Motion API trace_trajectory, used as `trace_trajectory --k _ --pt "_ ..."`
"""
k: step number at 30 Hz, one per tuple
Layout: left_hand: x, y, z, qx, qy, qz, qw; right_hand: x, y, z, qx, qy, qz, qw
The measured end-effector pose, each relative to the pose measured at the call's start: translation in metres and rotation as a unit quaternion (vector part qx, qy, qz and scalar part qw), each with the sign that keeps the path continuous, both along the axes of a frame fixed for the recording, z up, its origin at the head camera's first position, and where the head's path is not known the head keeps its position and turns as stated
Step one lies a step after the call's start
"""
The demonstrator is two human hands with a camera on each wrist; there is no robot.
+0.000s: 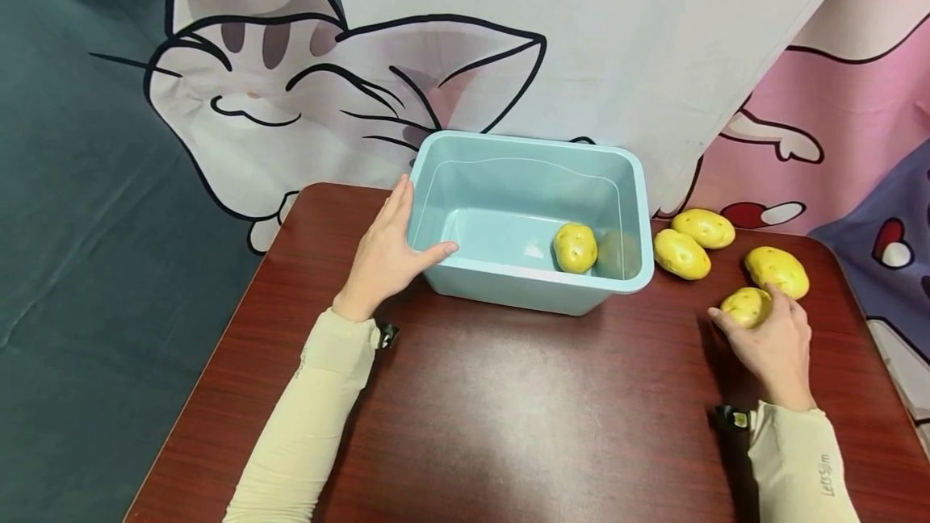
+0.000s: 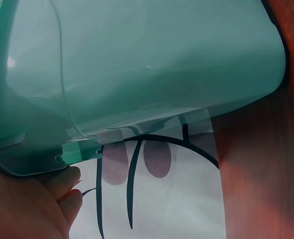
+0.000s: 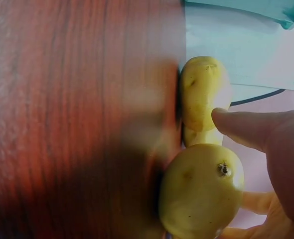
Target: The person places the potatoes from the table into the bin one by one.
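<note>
A pale blue plastic bin (image 1: 519, 285) stands at the table's back edge, with one yellow potato (image 1: 576, 248) inside at its right end. My left hand (image 1: 385, 253) rests at the bin's front left corner, fingers straight along the left side and thumb over the front rim. At the right, my right hand (image 1: 777, 341) is spread around a potato (image 3: 202, 191) on the table. Its fingers are at the potato's far side; its thumb stands apart from it in the right wrist view. Just behind lies another potato (image 1: 777, 271).
Two more potatoes (image 1: 681, 254) lie together beside the bin's right wall. The dark red wooden table (image 1: 523, 402) ends just behind the bin. A cloth printed with cartoon cats (image 1: 617, 39) hangs behind it.
</note>
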State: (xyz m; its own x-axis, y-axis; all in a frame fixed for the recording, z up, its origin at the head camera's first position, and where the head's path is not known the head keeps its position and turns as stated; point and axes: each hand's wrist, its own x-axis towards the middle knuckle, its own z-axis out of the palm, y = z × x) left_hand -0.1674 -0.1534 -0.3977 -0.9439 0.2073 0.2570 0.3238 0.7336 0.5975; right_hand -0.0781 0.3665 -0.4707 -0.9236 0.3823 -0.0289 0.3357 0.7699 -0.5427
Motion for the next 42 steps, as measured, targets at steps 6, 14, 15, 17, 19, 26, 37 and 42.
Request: trace_trajectory --k 6,14,15,17,19,26,37,42 --pt "-0.0002 0.0006 0.0003 0.002 0.000 -0.001 1.0000 -0.0002 0.0020 -0.0025 0.005 -0.013 0.006 0.9999" --pt "0.0004 0.0002 0.0012 0.001 0.005 0.000 1.0000 -0.0014 0.0024 -0.0019 0.004 -0.018 0.003 0.9998" --pt "0.0005 0.0002 0.0014 0.001 0.006 0.000 1.0000 -0.0013 0.0025 -0.0019 0.003 -0.019 0.001 0.9998" --pt "0.0009 0.0004 0.0017 0.001 0.005 0.000 1.0000 -0.0008 0.0027 -0.0021 0.003 -0.019 -0.002 0.9998" --pt "0.0012 0.0009 0.0023 0.001 0.004 0.001 1.0000 -0.0003 0.0029 -0.0026 0.002 -0.018 -0.005 0.9998" --pt "0.0018 0.0017 0.0032 0.002 -0.004 0.002 1.0000 0.0001 0.0035 -0.0035 0.001 -0.012 -0.013 0.9998" --pt "0.0008 0.0013 0.0028 0.002 -0.006 0.001 1.0000 0.0003 0.0035 -0.0041 -0.006 -0.007 -0.023 0.9997" --pt "0.0005 0.0007 0.0020 -0.001 -0.004 0.002 1.0000 -0.0001 0.0026 -0.0029 -0.011 -0.013 -0.028 0.9995"
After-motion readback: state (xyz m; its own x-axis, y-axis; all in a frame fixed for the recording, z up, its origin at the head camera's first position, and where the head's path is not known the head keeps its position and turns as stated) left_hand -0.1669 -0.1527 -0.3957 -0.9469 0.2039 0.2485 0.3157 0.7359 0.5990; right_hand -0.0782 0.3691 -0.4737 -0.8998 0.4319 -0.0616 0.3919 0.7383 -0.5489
